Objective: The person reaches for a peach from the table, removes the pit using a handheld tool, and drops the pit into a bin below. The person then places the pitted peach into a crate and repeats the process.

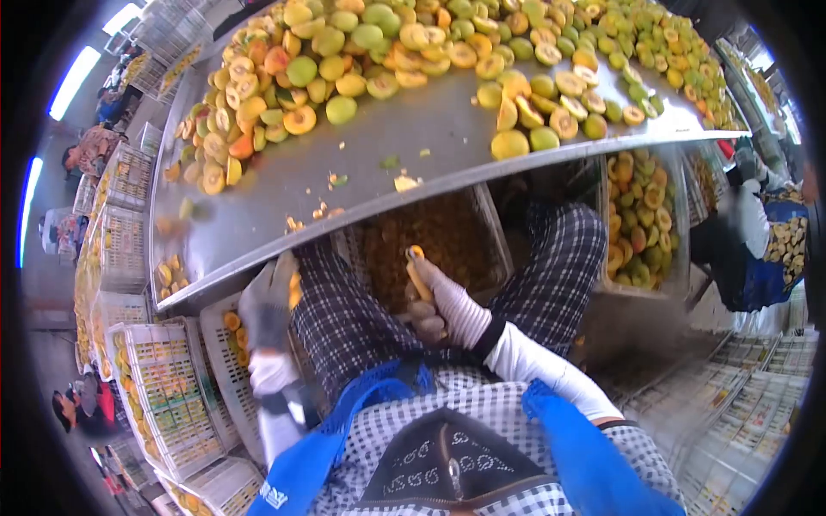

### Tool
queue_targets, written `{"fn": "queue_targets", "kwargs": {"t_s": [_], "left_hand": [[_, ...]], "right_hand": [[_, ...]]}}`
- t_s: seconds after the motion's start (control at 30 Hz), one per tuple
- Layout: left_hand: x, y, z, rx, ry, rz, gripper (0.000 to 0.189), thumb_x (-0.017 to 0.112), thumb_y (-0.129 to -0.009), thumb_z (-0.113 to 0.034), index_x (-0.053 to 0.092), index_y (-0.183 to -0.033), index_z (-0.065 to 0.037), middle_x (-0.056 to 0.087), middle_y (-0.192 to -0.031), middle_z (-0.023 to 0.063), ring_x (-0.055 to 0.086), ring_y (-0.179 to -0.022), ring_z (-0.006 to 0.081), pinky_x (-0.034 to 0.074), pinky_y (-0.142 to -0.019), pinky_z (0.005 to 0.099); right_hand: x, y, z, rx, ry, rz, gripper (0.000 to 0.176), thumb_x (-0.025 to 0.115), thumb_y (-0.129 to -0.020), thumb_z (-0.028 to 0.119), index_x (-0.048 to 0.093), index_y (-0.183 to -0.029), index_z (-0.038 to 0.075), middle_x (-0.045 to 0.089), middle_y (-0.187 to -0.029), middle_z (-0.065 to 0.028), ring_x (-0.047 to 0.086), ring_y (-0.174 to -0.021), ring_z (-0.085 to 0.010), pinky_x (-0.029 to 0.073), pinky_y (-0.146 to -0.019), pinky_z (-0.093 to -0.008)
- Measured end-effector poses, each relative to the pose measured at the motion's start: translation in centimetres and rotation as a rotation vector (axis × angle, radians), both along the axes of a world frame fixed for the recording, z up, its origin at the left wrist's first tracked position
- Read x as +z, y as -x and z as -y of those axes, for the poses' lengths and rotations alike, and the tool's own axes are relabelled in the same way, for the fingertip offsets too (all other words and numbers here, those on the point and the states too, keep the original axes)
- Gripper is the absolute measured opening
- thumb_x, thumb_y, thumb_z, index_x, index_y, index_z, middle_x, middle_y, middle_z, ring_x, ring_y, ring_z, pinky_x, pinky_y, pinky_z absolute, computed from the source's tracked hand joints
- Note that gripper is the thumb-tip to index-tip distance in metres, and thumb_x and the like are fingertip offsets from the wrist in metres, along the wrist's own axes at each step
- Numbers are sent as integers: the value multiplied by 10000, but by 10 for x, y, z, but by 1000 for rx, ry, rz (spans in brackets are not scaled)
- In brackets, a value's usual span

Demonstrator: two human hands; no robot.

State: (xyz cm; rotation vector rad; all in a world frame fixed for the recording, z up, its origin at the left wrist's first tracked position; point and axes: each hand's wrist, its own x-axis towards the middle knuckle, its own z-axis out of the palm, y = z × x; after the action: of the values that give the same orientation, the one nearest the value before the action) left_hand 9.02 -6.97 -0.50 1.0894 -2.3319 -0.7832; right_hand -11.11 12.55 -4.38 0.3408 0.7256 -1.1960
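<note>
My left hand (269, 297), in a grey glove and smeared by motion, is at the table's front edge beside my left knee. Its fingers are around an orange-yellow peach half (295, 291), above a white crate (225, 361) with cut fruit in it. In front of my lap, my gloved right hand (437, 303) is closed around a small pitting tool (419, 273) with a yellow-orange handle. The tool's rounded tip points up and away from me. Beneath that hand, between my knees, a crate (490, 225) holds brownish scraps.
Whole and halved peaches (370, 52) are heaped across the far side of the metal table (387, 142). Fruit scraps (331, 182) lie near its front edge. Under the table at right is a crate of peaches (638, 224). Stacked crates (168, 396) stand at left; a co-worker (731, 241) is at right.
</note>
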Motion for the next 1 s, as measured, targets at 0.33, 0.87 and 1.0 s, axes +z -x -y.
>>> {"fn": "queue_targets", "kwargs": {"t_s": [0.33, 0.87, 1.0], "left_hand": [[203, -80, -3, 95, 703, 556, 285, 737, -698, -226, 670, -892, -28, 630, -891, 172, 579, -873, 358, 439, -775, 444], [204, 275, -34, -749, 638, -65, 235, 616, -862, -264, 697, -986, -83, 671, -1016, 144, 654, -920, 264, 504, -802, 327], [123, 335, -11, -742, 739, 469, 271, 569, -865, -318, 696, -1016, -132, 675, -1005, 125, 637, -950, 293, 493, -834, 374]], "right_hand": [[25, -8, -22, 71, 81, -88, 549, 527, -809, 710, 460, -738, 169, 355, -468, 43, 331, -328, -88, 246, -319, -239], [26, 5, 30, -108, 189, -29, 495, 481, -883, 638, 456, -760, 159, 375, -486, 35, 329, -336, -93, 264, -313, -243], [2, 11, 30, -228, 134, 19, 521, 492, -856, 670, 449, -765, 158, 384, -476, 18, 352, -322, -111, 274, -305, -269]]}}
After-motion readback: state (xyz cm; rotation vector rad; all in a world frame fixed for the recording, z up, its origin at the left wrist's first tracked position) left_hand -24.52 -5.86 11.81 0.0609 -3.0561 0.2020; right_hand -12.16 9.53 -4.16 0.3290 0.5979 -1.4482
